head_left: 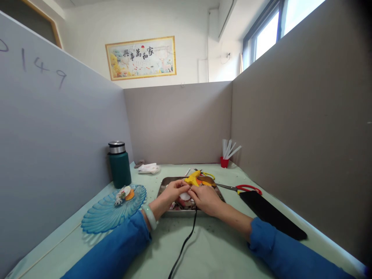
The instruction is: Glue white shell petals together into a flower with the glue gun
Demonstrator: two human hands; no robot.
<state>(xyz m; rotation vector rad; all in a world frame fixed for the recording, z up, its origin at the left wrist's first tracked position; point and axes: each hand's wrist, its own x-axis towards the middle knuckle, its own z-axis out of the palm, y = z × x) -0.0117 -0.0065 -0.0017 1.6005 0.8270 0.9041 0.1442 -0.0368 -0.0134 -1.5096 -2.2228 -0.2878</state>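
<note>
Over a metal tray [180, 213], my left hand [172, 193] and my right hand [207, 198] meet with their fingertips pinched together. Whatever is between the fingers is too small and covered to name. Just beyond the fingertips lies a yellow glue gun [192, 178] at the tray's far side. Below my hands a pale shell [185, 196] shows among other pieces in the tray. A black cord [190, 234] runs from the tray toward me. My left wrist wears a pale bangle [149, 217].
On the left stand a blue shell-shaped plate [101, 217] holding shell pieces and a green bottle [119, 168]. Red-handled scissors [247, 188] and a black flat object [271, 215] lie right. Behind are yellow-handled pliers [207, 174], a red cup of white sticks [224, 162] and partition walls.
</note>
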